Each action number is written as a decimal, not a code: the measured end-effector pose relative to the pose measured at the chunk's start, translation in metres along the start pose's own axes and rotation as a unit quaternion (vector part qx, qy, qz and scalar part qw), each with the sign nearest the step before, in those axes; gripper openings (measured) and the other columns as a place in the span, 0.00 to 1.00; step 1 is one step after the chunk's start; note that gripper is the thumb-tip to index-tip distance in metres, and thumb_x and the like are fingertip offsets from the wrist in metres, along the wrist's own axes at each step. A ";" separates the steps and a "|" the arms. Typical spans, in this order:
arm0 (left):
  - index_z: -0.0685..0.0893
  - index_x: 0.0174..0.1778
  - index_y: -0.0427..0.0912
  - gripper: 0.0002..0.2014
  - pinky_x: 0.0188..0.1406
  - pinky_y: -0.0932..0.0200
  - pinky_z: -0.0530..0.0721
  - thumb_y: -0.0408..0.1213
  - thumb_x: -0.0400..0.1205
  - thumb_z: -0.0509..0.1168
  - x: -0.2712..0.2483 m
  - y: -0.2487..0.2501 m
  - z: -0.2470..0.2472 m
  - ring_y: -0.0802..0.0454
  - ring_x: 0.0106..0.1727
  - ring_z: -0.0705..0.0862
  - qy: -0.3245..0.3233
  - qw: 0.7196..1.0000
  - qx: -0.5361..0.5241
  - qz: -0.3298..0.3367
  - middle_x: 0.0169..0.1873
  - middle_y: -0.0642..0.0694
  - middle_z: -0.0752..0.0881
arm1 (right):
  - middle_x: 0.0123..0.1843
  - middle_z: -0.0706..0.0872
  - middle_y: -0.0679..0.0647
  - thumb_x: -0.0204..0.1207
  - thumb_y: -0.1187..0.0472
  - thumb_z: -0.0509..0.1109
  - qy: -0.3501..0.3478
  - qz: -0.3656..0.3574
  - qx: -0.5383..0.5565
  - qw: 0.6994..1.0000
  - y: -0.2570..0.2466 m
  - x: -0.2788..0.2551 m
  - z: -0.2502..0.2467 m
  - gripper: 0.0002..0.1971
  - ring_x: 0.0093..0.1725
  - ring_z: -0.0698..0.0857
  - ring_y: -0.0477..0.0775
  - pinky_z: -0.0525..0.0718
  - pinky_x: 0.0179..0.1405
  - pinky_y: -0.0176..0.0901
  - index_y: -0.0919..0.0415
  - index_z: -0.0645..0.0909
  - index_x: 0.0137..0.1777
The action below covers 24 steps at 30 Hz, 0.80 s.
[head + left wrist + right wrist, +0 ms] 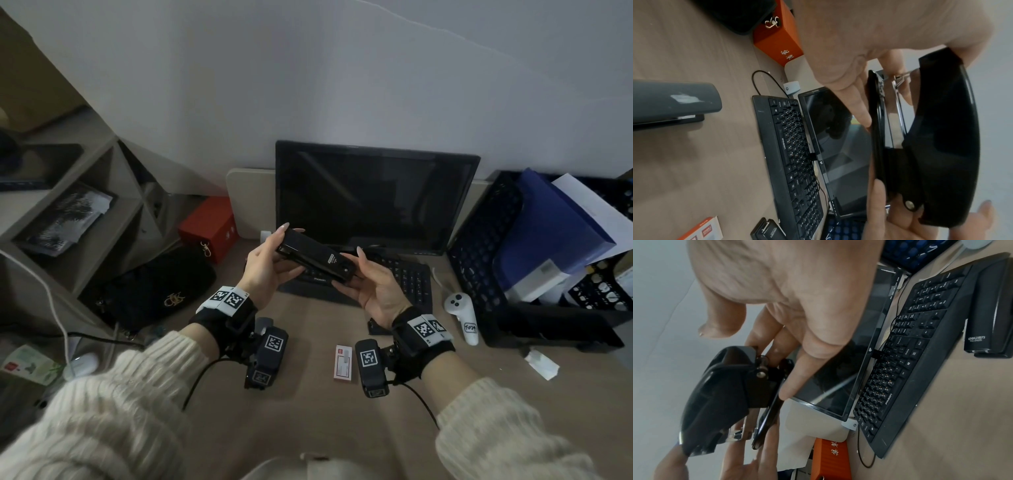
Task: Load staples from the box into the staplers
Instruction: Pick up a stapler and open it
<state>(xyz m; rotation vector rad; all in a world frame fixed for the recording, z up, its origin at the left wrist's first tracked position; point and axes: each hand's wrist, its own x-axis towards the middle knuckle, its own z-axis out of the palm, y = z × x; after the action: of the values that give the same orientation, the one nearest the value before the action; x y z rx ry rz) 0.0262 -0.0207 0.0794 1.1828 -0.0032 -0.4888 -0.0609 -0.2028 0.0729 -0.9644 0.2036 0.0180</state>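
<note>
I observe my left hand (265, 265) and right hand (373, 291) both gripping the black stapler (313, 257) above the keyboard (404, 274); staple box (343, 363) lies nearer me.

Glossy black plastic stapler (945, 129) with metal magazine; matt wood-grain desk (308, 428).

wooden desk (308, 428), keyboard (407, 277), staple box (343, 362)

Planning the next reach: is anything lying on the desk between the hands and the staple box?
Nothing visible does. The staple box lies on bare desk below the wrists. But both the left hand and right hand hold the black stapler.
</note>
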 end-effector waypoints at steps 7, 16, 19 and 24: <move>0.84 0.68 0.44 0.19 0.52 0.56 0.88 0.48 0.88 0.57 -0.002 0.001 0.001 0.42 0.59 0.89 -0.028 0.999 -0.007 0.014 0.63 0.33 0.87 | 0.54 0.90 0.59 0.73 0.50 0.65 -0.001 -0.012 0.007 1.000 -0.001 0.000 -0.001 0.18 0.54 0.89 0.55 0.87 0.55 0.50 0.62 0.90 0.47; 0.85 0.60 0.38 0.31 0.40 0.55 0.90 0.64 0.77 0.67 0.005 -0.001 0.004 0.45 0.46 0.93 0.063 0.997 0.012 -0.037 0.48 0.40 0.92 | 0.55 0.89 0.58 0.73 0.48 0.65 0.016 -0.006 -0.002 1.000 0.002 0.001 -0.004 0.17 0.57 0.86 0.58 0.88 0.51 0.48 0.56 0.89 0.50; 0.86 0.58 0.36 0.40 0.42 0.55 0.91 0.73 0.71 0.67 0.005 -0.001 0.005 0.46 0.45 0.93 0.075 0.994 0.052 -0.064 0.49 0.39 0.93 | 0.56 0.87 0.58 0.71 0.47 0.69 0.023 -0.002 -0.082 0.996 0.003 0.000 -0.004 0.17 0.56 0.86 0.58 0.88 0.48 0.48 0.55 0.85 0.56; 0.88 0.59 0.35 0.41 0.43 0.53 0.92 0.73 0.74 0.60 -0.004 -0.002 0.009 0.41 0.46 0.93 0.028 0.992 0.106 -0.068 0.49 0.38 0.93 | 0.53 0.90 0.61 0.71 0.50 0.75 0.081 -0.036 -0.232 0.969 0.009 0.002 -0.001 0.18 0.42 0.91 0.58 0.80 0.26 0.37 0.60 0.83 0.57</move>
<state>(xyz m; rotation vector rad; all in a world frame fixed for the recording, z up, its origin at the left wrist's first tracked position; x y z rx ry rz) 0.0190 -0.0281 0.0820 1.4111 0.0766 -0.5864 -0.0600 -0.1990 0.0643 -1.4421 0.3222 -0.0844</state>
